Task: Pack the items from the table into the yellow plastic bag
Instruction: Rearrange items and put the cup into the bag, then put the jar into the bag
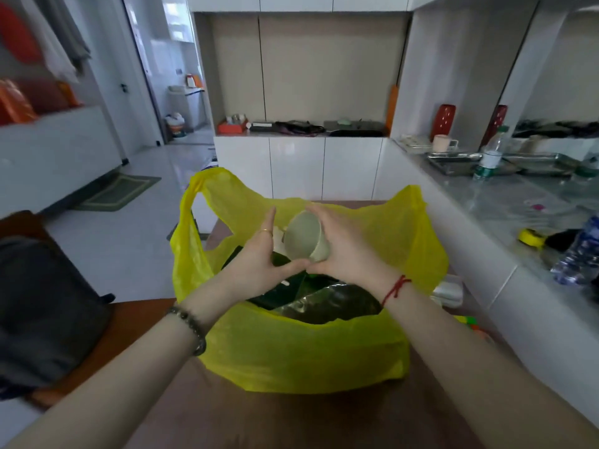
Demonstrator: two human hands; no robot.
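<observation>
Both hands are up over the yellow plastic bag [301, 351], and between them sits a pale green cup [306, 236], tipped on its side with its mouth turned up and toward the left hand. The right hand [343, 251] cups the outer wall and base of the cup, fingers curled round the far side. The left hand [259, 254] stands open and flat, palm pressed toward the rim side, thumb reaching under to meet the right thumb just below the cup. So the cup is pinched between two palms, held directly above the bag's open mouth and not yet inside it.

The bag stands upright on the brown table [291, 422], its two handles raised at the far corners, mouth gaping wide. Down inside the bag lie dark green packets [275, 259] and a shiny dark foil pack [324, 307] near the front edge; what else is in there cannot be made out. A white object [449, 291] lies on the table just right of the bag, partly hidden behind it.

A beaded bracelet [191, 328] rings the left wrist, a red string [393, 288] the right, a thin ring on a left finger. Left of the bag, a dark grey backpack [48, 306] rests at the table's edge.
</observation>
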